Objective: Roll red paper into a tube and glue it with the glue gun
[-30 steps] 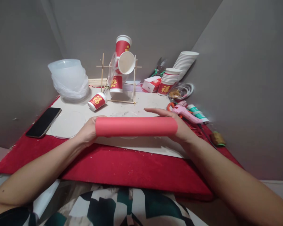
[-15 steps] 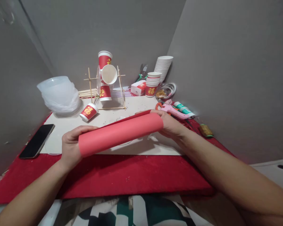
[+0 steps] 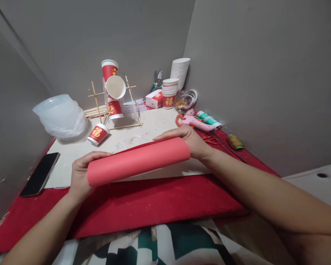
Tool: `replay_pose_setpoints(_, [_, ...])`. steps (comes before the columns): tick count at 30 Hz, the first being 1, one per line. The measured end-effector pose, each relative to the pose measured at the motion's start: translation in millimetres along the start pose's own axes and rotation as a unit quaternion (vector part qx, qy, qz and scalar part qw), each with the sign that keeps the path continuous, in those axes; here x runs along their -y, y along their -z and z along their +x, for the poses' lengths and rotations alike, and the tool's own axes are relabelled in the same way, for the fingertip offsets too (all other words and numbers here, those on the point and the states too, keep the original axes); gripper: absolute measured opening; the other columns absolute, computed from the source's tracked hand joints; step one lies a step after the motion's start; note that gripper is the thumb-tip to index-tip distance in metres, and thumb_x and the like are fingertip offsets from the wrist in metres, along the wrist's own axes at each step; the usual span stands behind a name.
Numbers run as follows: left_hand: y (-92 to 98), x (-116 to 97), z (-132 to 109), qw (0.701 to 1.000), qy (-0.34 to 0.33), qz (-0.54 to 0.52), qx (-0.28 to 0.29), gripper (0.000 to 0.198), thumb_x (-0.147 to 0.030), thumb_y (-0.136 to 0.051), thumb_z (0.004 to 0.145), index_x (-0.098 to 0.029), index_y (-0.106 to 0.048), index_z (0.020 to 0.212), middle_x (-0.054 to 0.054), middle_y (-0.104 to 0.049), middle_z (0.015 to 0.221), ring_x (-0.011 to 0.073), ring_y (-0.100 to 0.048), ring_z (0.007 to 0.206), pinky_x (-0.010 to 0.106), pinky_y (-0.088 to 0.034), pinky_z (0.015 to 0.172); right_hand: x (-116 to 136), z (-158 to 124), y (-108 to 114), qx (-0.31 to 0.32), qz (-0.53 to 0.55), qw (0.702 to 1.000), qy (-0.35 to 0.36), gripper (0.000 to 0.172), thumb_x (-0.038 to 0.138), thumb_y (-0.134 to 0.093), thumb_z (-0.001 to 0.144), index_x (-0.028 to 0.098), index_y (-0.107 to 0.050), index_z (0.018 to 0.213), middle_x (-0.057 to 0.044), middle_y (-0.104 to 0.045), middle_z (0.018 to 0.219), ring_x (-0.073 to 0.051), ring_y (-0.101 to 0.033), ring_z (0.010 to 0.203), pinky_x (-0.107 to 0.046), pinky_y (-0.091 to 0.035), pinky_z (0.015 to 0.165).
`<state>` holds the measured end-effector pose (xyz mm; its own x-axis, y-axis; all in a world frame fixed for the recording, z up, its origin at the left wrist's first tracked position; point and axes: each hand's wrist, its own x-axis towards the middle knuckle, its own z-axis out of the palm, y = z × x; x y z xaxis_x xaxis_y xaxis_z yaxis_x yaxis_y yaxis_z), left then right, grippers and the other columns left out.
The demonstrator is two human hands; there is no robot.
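A roll of red paper (image 3: 139, 161) lies across my view, held just above the white board (image 3: 143, 134) on the red cloth. My left hand (image 3: 81, 176) is wrapped round its left end. At the right end my right hand (image 3: 191, 140) curls over the roll, fingers reaching along its top edge. The roll slopes up from left to right.
Behind the roll stands a stick frame with red paper cups (image 3: 113, 94), and one cup (image 3: 98, 133) lies on its side. A plastic-wrapped bowl stack (image 3: 62, 116) sits at the left, a phone (image 3: 40, 173) at the near left, cup stacks (image 3: 169, 92) and a pink glue gun (image 3: 197, 122) at the right.
The roll tilted from level to sloping, its left end lower and nearer me. My view turned right, so the table things slid left in the picture.
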<state>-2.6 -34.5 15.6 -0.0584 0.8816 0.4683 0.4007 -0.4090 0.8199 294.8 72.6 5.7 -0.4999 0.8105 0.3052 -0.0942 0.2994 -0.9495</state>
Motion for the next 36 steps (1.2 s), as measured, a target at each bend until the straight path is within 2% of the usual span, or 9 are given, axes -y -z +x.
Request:
replay_pose_setpoints(3, [-0.4, 0, 0, 1.0, 0.027, -0.006, 0.0, 0.023, -0.031, -0.082, 0.066, -0.019, -0.079, 0.085, 0.007, -0.079, 0.085, 0.0242, -0.073, 0.077, 0.03, -0.058, 0.066, 2, -2, -1, -0.01, -0.016, 1.0, 0.012, 0.018, 0.03, -0.081, 0.066, 0.024, -0.084, 0.082, -0.005, -0.081, 0.086, -0.025, -0.078, 0.082, -0.033, -0.062, 0.077])
replay_pose_setpoints(6, [-1.3, -1, 2, 0.994, 0.098, -0.048, 0.008, 0.035, -0.036, -0.085, 0.063, -0.017, -0.079, 0.092, 0.009, -0.079, 0.086, 0.0232, -0.072, 0.072, 0.029, -0.056, 0.061, 4, -3, -3, -0.015, -0.026, 0.999, 0.024, 0.02, 0.033, -0.082, 0.065, 0.024, -0.085, 0.083, -0.006, -0.081, 0.088, -0.026, -0.078, 0.083, -0.034, -0.062, 0.077])
replay_pose_setpoints(10, [-5.8, 1, 8, 0.968, 0.197, -0.134, 0.08, 0.054, -0.041, -0.085, 0.064, -0.015, -0.076, 0.11, 0.013, -0.078, 0.099, 0.0251, -0.073, 0.077, 0.032, -0.057, 0.065, 5, -6, -3, -0.029, -0.032, 0.998, 0.04, 0.021, 0.041, -0.084, 0.065, 0.028, -0.084, 0.081, -0.005, -0.081, 0.088, -0.027, -0.078, 0.085, -0.035, -0.063, 0.076])
replay_pose_setpoints(12, [-8.7, 3, 9, 0.959, 0.205, -0.174, 0.089, 0.051, -0.042, -0.084, 0.066, -0.013, -0.076, 0.107, 0.014, -0.078, 0.101, 0.0288, -0.073, 0.085, 0.037, -0.059, 0.074, 4, -7, -2, -0.034, -0.034, 0.998, 0.043, 0.021, 0.043, -0.085, 0.065, 0.029, -0.084, 0.081, -0.004, -0.081, 0.088, -0.028, -0.078, 0.085, -0.035, -0.063, 0.076])
replay_pose_setpoints(16, [-10.3, 8, 6, 0.952, 0.215, -0.202, 0.078, 0.035, -0.036, -0.086, 0.062, -0.012, -0.078, 0.087, 0.01, -0.077, 0.083, 0.0255, -0.071, 0.075, 0.035, -0.057, 0.07, 2, -8, -2, -0.028, -0.042, 0.998, 0.042, 0.019, 0.04, -0.085, 0.066, 0.028, -0.085, 0.081, -0.006, -0.081, 0.088, -0.028, -0.078, 0.084, -0.036, -0.064, 0.077])
replay_pose_setpoints(19, [-8.1, 9, 4, 0.961, 0.195, -0.182, 0.076, 0.028, -0.031, -0.087, 0.06, -0.014, -0.078, 0.08, 0.006, -0.076, 0.078, 0.0229, -0.069, 0.071, 0.031, -0.055, 0.067, 2, -8, -3, -0.028, -0.038, 0.998, 0.045, 0.015, 0.033, -0.082, 0.066, 0.029, -0.085, 0.081, -0.005, -0.081, 0.086, -0.026, -0.078, 0.081, -0.033, -0.063, 0.073])
replay_pose_setpoints(23, [-5.3, 6, 3, 0.972, 0.173, -0.135, 0.082, 0.027, -0.031, -0.086, 0.059, -0.015, -0.078, 0.078, 0.005, -0.076, 0.077, 0.0246, -0.07, 0.073, 0.032, -0.055, 0.069, 2, -7, -4, -0.037, -0.036, 0.998, 0.033, 0.013, 0.026, -0.079, 0.064, 0.028, -0.085, 0.076, -0.005, -0.08, 0.08, -0.025, -0.077, 0.075, -0.03, -0.062, 0.067])
replay_pose_setpoints(30, [-6.0, 3, 5, 0.973, 0.163, -0.137, 0.092, 0.026, -0.028, -0.086, 0.059, -0.014, -0.079, 0.079, 0.005, -0.076, 0.077, 0.0239, -0.069, 0.073, 0.031, -0.056, 0.068, -1, -3, -3, -0.017, 0.015, 0.999, -0.029, 0.012, 0.025, -0.082, 0.062, 0.025, -0.083, 0.073, -0.004, -0.079, 0.076, -0.022, -0.075, 0.071, -0.031, -0.059, 0.068])
replay_pose_setpoints(36, [-8.7, 12, 8, 0.956, 0.232, -0.157, 0.084, 0.028, -0.032, -0.083, 0.062, -0.011, -0.077, 0.078, 0.008, -0.076, 0.075, 0.0215, -0.068, 0.066, 0.031, -0.055, 0.062, -10, 1, -5, -0.015, 0.052, 0.99, -0.127, 0.019, 0.027, -0.081, 0.061, 0.017, -0.081, 0.077, -0.004, -0.074, 0.064, -0.015, -0.063, 0.051, -0.024, -0.049, 0.047])
